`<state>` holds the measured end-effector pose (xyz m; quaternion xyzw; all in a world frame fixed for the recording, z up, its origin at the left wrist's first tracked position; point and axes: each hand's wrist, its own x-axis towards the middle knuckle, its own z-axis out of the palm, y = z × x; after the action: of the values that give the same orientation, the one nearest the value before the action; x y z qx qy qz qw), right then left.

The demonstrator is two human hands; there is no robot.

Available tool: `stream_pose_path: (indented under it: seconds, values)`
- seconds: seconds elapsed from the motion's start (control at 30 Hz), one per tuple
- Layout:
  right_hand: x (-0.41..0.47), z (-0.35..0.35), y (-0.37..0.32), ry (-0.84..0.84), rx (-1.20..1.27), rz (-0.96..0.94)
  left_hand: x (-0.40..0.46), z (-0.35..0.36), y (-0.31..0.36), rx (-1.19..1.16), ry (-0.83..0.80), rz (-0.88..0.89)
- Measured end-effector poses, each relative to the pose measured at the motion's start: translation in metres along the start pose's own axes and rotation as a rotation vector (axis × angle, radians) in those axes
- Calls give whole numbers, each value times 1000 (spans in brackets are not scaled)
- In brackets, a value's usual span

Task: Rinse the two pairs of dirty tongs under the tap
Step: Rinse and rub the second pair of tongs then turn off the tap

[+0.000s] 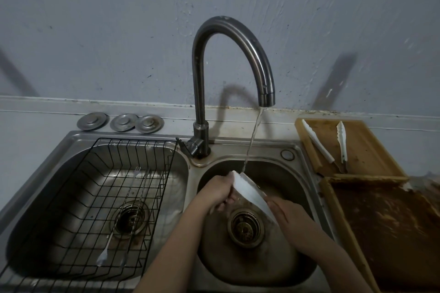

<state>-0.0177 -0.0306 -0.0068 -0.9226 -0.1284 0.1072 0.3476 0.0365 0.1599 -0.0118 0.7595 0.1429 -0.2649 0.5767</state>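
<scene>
Hands: two bare forearms reach over the right sink basin [295,266]; the left hand [220,189] curls its fingers round the upper end of a white pair of tongs [250,191], and the right hand [287,213] grips the lower end.
Held tongs: one pair, tilted across the right basin above its drain [245,228], its upper end touching the stream of water [253,137].
Tap: one curved metal tap [234,54] stands behind the divide between the two basins, running into the right basin.
Waiting tongs: two more white pairs, [317,141] and [342,141], lie apart on a wooden cutting board [364,150] right of the right basin.
Second board: one darker, stained wooden board [385,228] lies on the bench just nearer the camera than the first.
Left basin: one black wire rack [100,197] sits in the left sink basin [31,240] and holds two long thin metal utensils [119,216], of a kind too slim to tell.
Lids: three round metal discs [121,122] lie in a row behind the left basin.
</scene>
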Motion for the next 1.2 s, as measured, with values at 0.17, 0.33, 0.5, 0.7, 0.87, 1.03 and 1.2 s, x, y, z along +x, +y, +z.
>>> stream_pose_path:
  seconds: [0.17, 0.33, 0.5, 0.7, 0.87, 1.03, 1.2]
  values:
    - [-4, -4, -14, -23, -194, 17, 1, 1, 2, -63, 189, 57]
    - [-5, -11, -17, 56, -361, 124, 3, 4, 1, -458, 148, 166]
    - [-3, -1, -10, 225, -437, 189, 1, 13, 11, -567, 153, 228]
    - [-1, -4, -13, 345, -377, 254, 3, 19, 15, -675, 117, 278]
    - [0, -3, -18, 405, -329, 281, 0, 17, 26, -1039, -27, 271]
    - [-1, -5, -17, 369, -292, 325, -2, 21, 22, -761, -68, 355]
    - [1, -5, -18, 282, -157, 438, -3, 21, 18, -429, -4, 430]
